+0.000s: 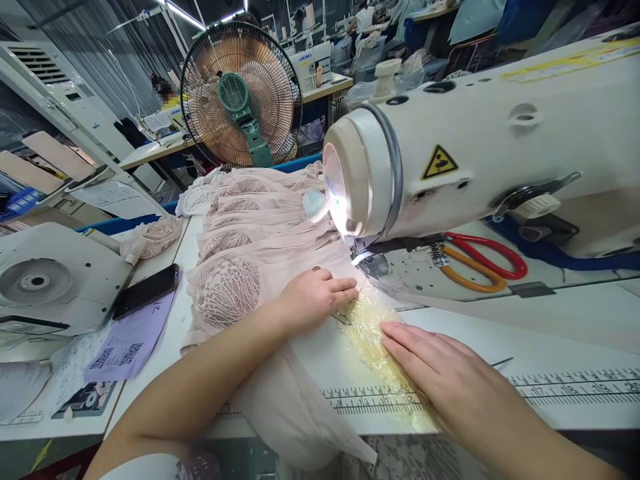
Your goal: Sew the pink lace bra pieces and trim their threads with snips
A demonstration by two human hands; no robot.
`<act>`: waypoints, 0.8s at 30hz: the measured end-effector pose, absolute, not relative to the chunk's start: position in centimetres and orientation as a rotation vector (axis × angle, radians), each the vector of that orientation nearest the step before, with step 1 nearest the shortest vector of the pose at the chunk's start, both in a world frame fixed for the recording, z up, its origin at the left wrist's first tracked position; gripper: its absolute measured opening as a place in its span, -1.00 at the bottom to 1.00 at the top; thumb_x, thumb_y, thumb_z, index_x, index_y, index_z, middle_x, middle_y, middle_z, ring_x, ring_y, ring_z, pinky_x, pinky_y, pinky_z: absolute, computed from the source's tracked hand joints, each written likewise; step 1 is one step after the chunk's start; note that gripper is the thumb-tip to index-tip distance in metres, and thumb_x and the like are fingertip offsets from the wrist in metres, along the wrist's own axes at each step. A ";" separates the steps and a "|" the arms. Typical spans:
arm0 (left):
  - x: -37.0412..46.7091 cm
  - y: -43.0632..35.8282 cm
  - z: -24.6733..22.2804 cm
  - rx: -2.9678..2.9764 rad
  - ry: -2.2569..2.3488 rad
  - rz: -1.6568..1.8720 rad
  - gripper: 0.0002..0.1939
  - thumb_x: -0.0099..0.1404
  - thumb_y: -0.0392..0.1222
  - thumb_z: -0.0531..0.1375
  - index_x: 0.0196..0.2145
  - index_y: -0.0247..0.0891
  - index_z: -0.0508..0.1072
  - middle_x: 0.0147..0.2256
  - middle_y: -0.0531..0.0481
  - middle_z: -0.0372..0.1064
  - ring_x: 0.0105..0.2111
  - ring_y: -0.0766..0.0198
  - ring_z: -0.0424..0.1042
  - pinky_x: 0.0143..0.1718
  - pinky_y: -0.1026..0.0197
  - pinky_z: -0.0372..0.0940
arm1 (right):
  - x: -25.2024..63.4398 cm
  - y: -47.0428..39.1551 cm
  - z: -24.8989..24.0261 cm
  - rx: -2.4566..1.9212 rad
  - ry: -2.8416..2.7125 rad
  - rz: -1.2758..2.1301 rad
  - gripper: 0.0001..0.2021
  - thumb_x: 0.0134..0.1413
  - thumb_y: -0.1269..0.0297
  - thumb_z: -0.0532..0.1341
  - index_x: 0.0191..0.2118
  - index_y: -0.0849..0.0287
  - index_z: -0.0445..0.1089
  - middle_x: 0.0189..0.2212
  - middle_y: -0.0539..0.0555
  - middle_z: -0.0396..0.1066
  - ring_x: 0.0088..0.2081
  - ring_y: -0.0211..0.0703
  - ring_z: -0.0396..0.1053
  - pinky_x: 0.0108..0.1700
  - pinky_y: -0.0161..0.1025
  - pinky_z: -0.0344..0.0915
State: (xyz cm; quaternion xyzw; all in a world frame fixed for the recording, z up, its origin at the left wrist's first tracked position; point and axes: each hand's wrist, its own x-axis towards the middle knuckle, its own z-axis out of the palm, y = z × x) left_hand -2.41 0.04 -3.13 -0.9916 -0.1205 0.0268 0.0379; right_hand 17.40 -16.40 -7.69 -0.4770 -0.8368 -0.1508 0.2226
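Note:
My left hand (317,298) lies on pale pink fabric (280,267) just left of the sewing machine's needle area, its fingers stretched out close together toward a crinkled yellow piece (373,327). My right hand (430,360) rests flat with extended fingers against the right edge of that yellow piece. The white sewing machine head (370,170) is lit at its left end, above the fingertips. Lace cups (227,290) of several pink garments are lined up left of my left hand. Loose pale fabric hangs over the table's front edge below my left forearm.
Red and orange handled scissors (475,267) lie behind the machine's needle area. A black phone (146,291) rests on purple paper (127,353) at left, near another machine part (55,283). A large fan (240,93) stands behind. Ruler markings (575,390) run along the front edge.

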 end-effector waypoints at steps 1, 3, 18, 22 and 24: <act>-2.4 0.0 -3.1 -3.040 -0.374 0.084 -0.59 0.41 -0.29 -0.06 0.15 -0.22 0.35 0.15 -0.07 0.31 -0.28 0.26 0.36 -0.20 0.19 0.28 | 17.3 -16.4 -7.7 -1.317 -2.312 -0.419 -0.60 0.13 0.59 -0.06 -0.09 0.30 0.46 -0.05 0.20 0.50 -0.04 -0.08 0.43 -0.08 -0.16 0.35; -2.4 0.0 -3.2 -3.033 -0.374 0.081 -0.59 0.42 -0.28 -0.07 0.14 -0.23 0.35 0.16 -0.06 0.30 -0.29 0.26 0.35 -0.20 0.20 0.29 | 17.2 -16.3 -7.7 -1.311 -2.312 -0.430 -0.61 0.13 0.59 -0.06 -0.09 0.31 0.46 -0.06 0.20 0.50 -0.05 -0.07 0.43 -0.09 -0.14 0.36; -2.2 1.9 -3.1 -2.914 -0.447 0.080 -0.57 0.40 -0.35 -0.07 0.14 -0.19 0.35 0.17 -0.02 0.28 -0.20 0.24 0.37 -0.17 0.20 0.28 | 17.3 -16.1 -7.5 -1.344 -2.314 -0.457 -0.59 0.10 0.60 -0.07 -0.11 0.28 0.46 -0.07 0.16 0.52 -0.08 -0.09 0.47 -0.15 -0.17 0.43; -1.9 1.6 -3.0 -2.839 -0.558 0.111 -0.61 0.41 -0.31 -0.06 0.11 -0.18 0.37 0.12 -0.05 0.34 -0.16 0.19 0.38 -0.19 0.17 0.26 | 16.7 -16.6 -6.5 -1.336 -2.291 -0.454 -0.60 0.09 0.58 -0.07 -0.11 0.26 0.44 -0.08 0.17 0.52 -0.11 -0.08 0.48 -0.21 -0.19 0.45; -1.7 0.8 -3.0 -2.789 -0.651 0.113 -0.64 0.42 -0.27 -0.05 0.08 -0.22 0.38 0.10 -0.09 0.34 -0.14 0.14 0.38 -0.23 0.15 0.26 | 15.2 -17.3 -5.7 -1.267 -2.300 -0.368 -0.62 0.11 0.57 -0.06 -0.09 0.23 0.41 -0.10 0.17 0.52 -0.14 -0.10 0.47 -0.21 -0.23 0.44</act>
